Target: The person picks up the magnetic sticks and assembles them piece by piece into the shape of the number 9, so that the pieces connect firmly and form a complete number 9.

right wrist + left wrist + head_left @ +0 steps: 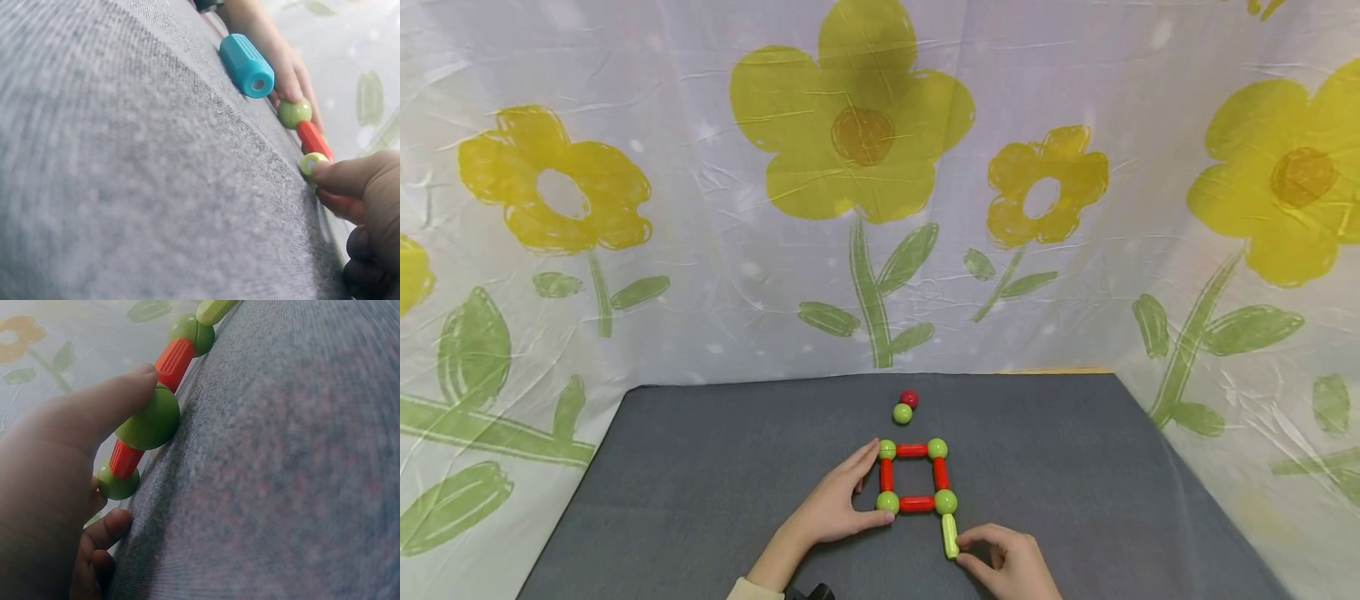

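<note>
A square of red rods [917, 504] and green balls [946, 502] lies flat on the dark grey cloth. My left hand [838, 500] holds its left side, thumb against the near-left ball [150, 419] and fingertips at the far-left ball [887, 449]. From the near-right ball a yellow-green rod [950, 536] points toward me, its far end right at that ball. My right hand [1011, 557] pinches the near end of this rod between thumb and fingers; the right wrist view shows a pale disc on the rod's end [310, 164].
Beyond the square, a red ball [909, 399] and a loose green ball [902, 413] sit side by side. A blue rod [247, 65] lies on the cloth in the right wrist view. Behind the table [715, 450] hangs a flower-printed sheet [700, 250].
</note>
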Motion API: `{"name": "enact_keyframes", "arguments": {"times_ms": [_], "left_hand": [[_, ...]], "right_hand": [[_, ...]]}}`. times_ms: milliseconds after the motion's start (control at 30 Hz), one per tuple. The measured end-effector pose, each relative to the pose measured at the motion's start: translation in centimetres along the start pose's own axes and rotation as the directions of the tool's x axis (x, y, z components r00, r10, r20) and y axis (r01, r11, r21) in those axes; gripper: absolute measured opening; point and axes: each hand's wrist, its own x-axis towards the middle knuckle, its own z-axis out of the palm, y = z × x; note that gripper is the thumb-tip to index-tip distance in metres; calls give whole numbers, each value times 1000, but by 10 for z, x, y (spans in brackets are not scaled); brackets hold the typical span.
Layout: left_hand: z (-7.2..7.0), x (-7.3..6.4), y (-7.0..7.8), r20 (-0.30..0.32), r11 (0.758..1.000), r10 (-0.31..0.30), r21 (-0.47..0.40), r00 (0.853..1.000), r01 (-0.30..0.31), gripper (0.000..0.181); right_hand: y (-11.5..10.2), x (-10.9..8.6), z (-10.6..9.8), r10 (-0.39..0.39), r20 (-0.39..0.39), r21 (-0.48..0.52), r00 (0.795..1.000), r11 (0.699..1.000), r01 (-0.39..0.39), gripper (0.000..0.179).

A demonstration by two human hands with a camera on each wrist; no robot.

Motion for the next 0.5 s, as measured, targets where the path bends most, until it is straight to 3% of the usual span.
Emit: {"name": "enact_keyframes", "arguments": {"times_ms": [267, 500], "left_hand": [[1, -1, -2, -7, 1000, 4, -4, 1000, -4, 107], [1, 0, -1, 0, 1000, 0, -8, 1000, 0, 107]], "right_hand": [[-1, 1, 1, 12, -4, 0, 1000, 1000, -12, 18], [-7, 9, -5, 8, -54, 30, 999, 1000, -7, 17]]}}
